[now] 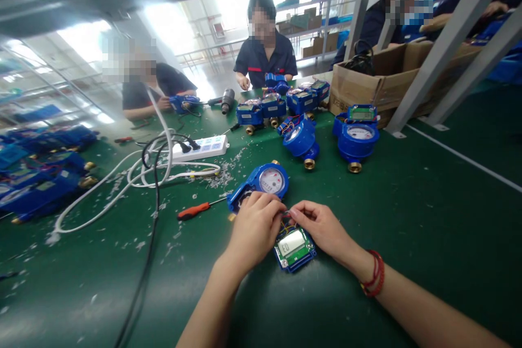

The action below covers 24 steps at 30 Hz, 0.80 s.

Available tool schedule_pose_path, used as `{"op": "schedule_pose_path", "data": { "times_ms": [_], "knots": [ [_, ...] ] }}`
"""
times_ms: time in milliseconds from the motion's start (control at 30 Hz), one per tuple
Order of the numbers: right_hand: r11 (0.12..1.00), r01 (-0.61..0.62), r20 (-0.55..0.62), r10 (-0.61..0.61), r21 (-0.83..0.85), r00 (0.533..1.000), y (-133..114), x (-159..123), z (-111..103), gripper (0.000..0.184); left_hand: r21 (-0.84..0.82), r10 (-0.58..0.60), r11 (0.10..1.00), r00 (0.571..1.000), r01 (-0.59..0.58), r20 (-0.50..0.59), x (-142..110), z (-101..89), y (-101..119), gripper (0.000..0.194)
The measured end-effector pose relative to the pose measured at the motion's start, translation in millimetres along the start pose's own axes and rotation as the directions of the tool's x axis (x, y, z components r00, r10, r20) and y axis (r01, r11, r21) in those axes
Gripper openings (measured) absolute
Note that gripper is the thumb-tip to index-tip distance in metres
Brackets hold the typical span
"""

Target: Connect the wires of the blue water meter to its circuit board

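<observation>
A blue water meter [272,179] with a round dial lies in front of me. Close below it is a green circuit board [302,254] in a blue frame, its small display lit with characters. Thin coloured wires [289,224] come off the board's upper edge. My left hand [256,223] is closed, fingertips pinching at these wires, and it covers the lower part of the meter. From the other side my right hand [320,224] pinches the wires between thumb and fingers, close against the left fingertips. A screwdriver [196,210] with a red and black handle lies left of the meter.
More blue water meters [358,138] stand beyond my hands, and others [49,179] are piled at the left. A white power strip [204,147] trails looped cables. A cardboard box [367,87] stands by metal posts. A heat gun [227,100] lies near co-workers opposite.
</observation>
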State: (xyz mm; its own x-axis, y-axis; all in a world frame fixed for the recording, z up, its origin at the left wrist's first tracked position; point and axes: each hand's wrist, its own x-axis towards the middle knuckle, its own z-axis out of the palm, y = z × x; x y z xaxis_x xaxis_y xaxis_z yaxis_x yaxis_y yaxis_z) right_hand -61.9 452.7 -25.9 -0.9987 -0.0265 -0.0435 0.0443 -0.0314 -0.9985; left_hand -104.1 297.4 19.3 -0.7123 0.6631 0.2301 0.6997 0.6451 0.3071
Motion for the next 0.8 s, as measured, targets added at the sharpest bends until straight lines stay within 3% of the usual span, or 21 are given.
{"op": "schedule_pose_path", "data": {
  "times_ms": [200, 400, 500, 667, 800],
  "knots": [
    [0.997, 0.001, -0.008, 0.000, 0.072, 1.000, 4.3, 0.9, -0.4, 0.022, -0.065, -0.050, 0.997, 0.999, 0.050, 0.015, -0.5, 0.8, -2.2, 0.015],
    [0.959, 0.108, -0.074, -0.132, -0.261, 0.989, 2.7, -2.9, 0.8, 0.017, -0.087, -0.061, 0.994, 0.998, 0.061, -0.002, -1.6, -0.5, -3.3, 0.014],
    [0.939, 0.144, -0.073, -0.175, -0.313, 0.982, 3.2, -4.4, 1.1, 0.011, -0.074, -0.035, 0.997, 0.999, 0.037, 0.027, -1.9, -2.9, -1.5, 0.016],
    [0.956, 0.144, -0.046, -0.161, -0.256, 0.986, 2.7, -2.5, -0.8, 0.011, -0.053, -0.024, 0.998, 0.997, 0.028, 0.073, 0.1, -5.4, -0.8, 0.017],
    [0.998, 0.063, 0.012, -0.063, -0.002, 0.998, 1.6, -0.1, -1.4, 0.015, -0.111, -0.032, 0.993, 0.996, 0.042, 0.085, 1.2, -4.8, -4.6, 0.016]
  ]
}}
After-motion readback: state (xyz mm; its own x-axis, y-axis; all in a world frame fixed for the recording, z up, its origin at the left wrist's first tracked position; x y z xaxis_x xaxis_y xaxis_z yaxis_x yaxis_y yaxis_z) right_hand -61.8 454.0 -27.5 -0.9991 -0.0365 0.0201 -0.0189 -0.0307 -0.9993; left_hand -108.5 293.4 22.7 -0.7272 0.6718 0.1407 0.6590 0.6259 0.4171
